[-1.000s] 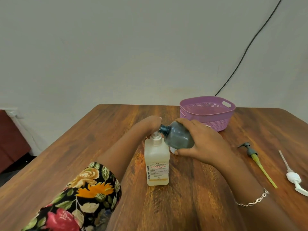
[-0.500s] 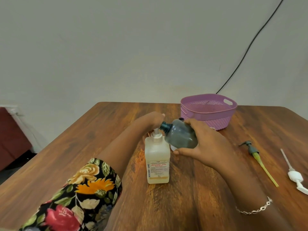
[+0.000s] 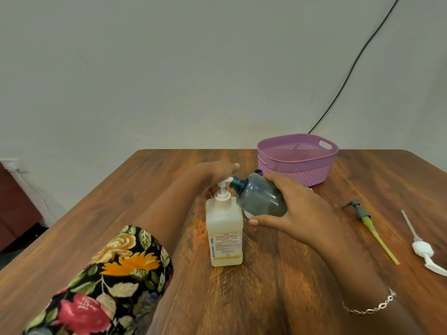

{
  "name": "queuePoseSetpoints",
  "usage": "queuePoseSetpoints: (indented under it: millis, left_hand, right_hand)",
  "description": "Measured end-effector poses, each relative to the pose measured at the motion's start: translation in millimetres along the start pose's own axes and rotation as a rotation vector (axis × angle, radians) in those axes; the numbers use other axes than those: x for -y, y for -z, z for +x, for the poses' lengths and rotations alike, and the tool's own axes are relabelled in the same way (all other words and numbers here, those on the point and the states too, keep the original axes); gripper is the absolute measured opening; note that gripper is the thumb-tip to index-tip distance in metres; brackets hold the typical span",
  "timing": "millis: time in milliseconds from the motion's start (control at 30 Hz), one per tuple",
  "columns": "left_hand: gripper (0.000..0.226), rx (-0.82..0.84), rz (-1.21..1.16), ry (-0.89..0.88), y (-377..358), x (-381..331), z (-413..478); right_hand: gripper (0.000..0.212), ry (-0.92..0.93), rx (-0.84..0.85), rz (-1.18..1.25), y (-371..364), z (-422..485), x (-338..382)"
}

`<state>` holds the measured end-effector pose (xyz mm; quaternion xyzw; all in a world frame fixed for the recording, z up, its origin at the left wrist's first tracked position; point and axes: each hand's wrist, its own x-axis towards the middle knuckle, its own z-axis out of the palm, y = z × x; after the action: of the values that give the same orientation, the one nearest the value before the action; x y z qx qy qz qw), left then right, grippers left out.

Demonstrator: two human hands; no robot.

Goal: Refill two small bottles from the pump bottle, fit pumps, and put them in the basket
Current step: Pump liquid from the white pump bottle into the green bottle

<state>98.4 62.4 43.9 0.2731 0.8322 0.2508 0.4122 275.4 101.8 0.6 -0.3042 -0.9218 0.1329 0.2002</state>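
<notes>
A pale pump bottle (image 3: 225, 234) with a white pump head stands mid-table. My left hand (image 3: 219, 170) rests on top of the pump head with fingers fairly straight. My right hand (image 3: 292, 209) grips a small dark grey bottle (image 3: 258, 195), tilted on its side with its open neck at the pump's nozzle. Behind it, a second small bottle's dark neck (image 3: 258, 172) and a bit of white base (image 3: 248, 213) peek out, mostly hidden. A purple basket (image 3: 297, 163) sits at the back right.
Two loose pumps lie at the right: a dark grey one with a yellow-green tube (image 3: 370, 226) and a white one (image 3: 423, 250) near the table's right edge. A black cable (image 3: 350, 71) runs down the wall behind the basket.
The pump head has risen, with more of its stem showing. My left hand lifted with it. The small bottle stays tilted at the nozzle.
</notes>
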Motion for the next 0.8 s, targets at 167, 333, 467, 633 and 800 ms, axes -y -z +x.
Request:
queuePoseSetpoints:
  millis: [167,333,467,633,800]
  left_hand:
    - [0.021,-0.174,0.072,-0.133,-7,3,2]
    - [0.063,-0.076,0.003,-0.140,-1,4,-1]
    - [0.069,0.025,-0.010,-0.111,0,3,-6]
    - [0.035,-0.094,0.085,-0.185,-4,6,2]
    - [0.025,-0.172,0.141,-0.254,-9,9,7]
  right_hand:
    - [0.077,0.010,0.021,0.058,-5,0,-3]
    - [0.078,0.038,-0.011,0.101,-5,1,-5]
    - [0.081,0.053,-0.037,0.094,-1,5,-7]
    - [0.081,0.058,-0.039,0.069,-2,5,-9]
    - [0.078,0.071,-0.039,0.092,-4,5,-11]
